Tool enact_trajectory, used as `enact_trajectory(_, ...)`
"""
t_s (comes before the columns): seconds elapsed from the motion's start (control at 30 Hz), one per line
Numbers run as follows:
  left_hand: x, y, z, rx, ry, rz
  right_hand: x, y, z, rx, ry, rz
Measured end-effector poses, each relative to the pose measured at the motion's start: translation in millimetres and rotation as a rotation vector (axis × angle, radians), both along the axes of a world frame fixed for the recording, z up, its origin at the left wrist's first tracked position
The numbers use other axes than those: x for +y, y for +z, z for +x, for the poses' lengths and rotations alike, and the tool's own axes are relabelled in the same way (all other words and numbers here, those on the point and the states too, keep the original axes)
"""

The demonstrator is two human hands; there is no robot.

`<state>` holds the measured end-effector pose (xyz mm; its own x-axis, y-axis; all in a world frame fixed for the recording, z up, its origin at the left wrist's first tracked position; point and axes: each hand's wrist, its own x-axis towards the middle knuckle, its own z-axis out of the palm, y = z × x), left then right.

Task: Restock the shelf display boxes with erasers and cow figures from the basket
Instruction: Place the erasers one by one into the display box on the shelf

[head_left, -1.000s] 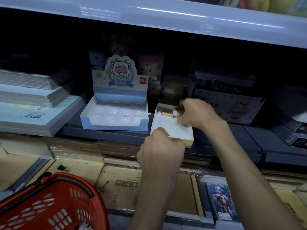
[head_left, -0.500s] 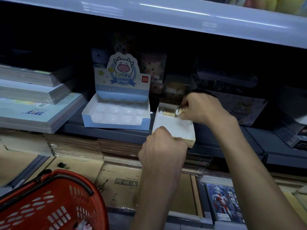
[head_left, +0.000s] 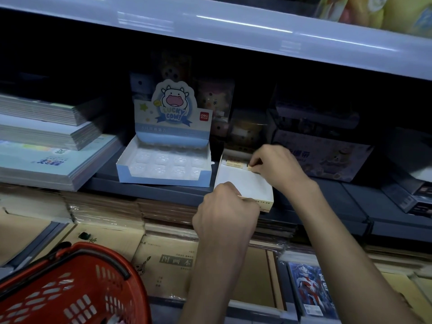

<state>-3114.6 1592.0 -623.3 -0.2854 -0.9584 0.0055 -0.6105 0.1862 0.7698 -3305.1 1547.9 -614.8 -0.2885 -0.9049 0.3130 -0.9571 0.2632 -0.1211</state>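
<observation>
A small white eraser display box sits on the shelf, with one eraser lying at its back. My right hand pinches another eraser just beside the first, at the box's back right. My left hand is curled around the box's front edge and holds it. To the left stands the blue "Lucky Cow" display box, its clear moulded tray holding no figures. The red basket is at the bottom left; its contents are mostly out of view.
Stacks of notebooks fill the shelf at the left. Dark boxes stand right of the eraser box and behind it. Brown sketchbooks lie on the lower level. The upper shelf edge overhangs the work area.
My right hand has shifted slightly forward and down at the back of the eraser box with the eraser. My left hand stays on the box's front edge.
</observation>
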Motion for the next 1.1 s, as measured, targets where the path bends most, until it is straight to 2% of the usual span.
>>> enact_trajectory(0.2,-1,-6,0,0.056,-0.031,0.025,0,-2,0,-0.021,-0.033,-0.031)
enact_trajectory(0.3,0,-2,5,0.413,-0.028,0.214,5,5,3,-0.054,-0.024,0.0)
enact_trajectory(0.37,-1,6,14,0.722,-0.019,0.463,12,17,8,-0.019,-0.022,-0.011)
enact_trajectory(0.43,-3,16,22,1.075,-0.101,0.742,22,33,15,-0.015,0.007,-0.071)
enact_trajectory(0.5,-5,19,23,1.357,-0.145,0.9,34,52,28,-0.117,0.075,-0.141)
enact_trajectory(0.57,-5,20,24,1.496,-0.108,0.967,47,70,46,-0.284,0.169,-0.178)
enact_trajectory(0.63,-4,21,25,1.586,-0.086,1.01,62,86,65,-0.437,0.293,-0.149)
enact_trajectory(0.73,-2,24,27,1.657,-0.054,1.019,81,101,85,-0.59,0.444,0.017)
enact_trajectory(0.83,0,25,28,1.702,-0.012,1.04,84,94,93,-0.499,0.385,0.128)
enact_trajectory(0.93,2,23,27,1.681,-0.054,1.034,78,81,98,-0.407,0.314,0.021)
enact_trajectory(1.1,2,20,27,1.636,-0.098,0.99,72,77,87,-0.565,0.306,-0.12)
